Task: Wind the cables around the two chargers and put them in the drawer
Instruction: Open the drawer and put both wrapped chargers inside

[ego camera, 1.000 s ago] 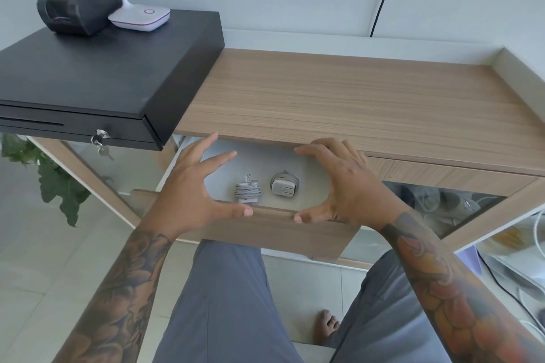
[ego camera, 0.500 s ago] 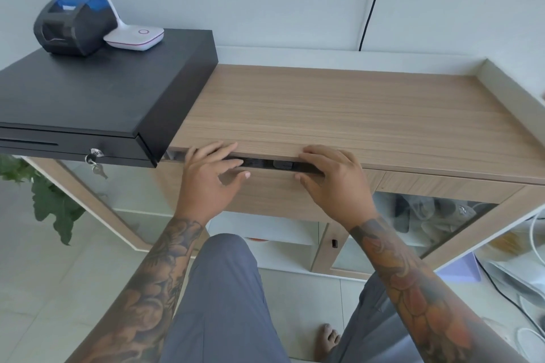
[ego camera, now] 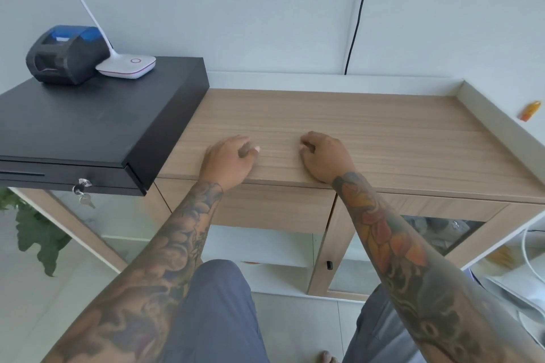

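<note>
Drawer (ego camera: 272, 209) shut flush, L hand (ego camera: 228, 160) & R hand (ego camera: 324, 156) on desktop (ego camera: 398, 138), fingers loosely curled, holding nothing

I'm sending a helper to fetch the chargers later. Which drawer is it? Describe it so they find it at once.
Start at the wooden desk with the black cash drawer on its left end. The drawer is the closed wooden front under the desk's edge, just right of that black box, below the left hand and right hand. Unlike the neighbouring front, it has open shelving beneath, not glass.

Cash box (ego camera: 97, 124) blocks the tabletop's (ego camera: 368, 132) left; right lies open.
</note>
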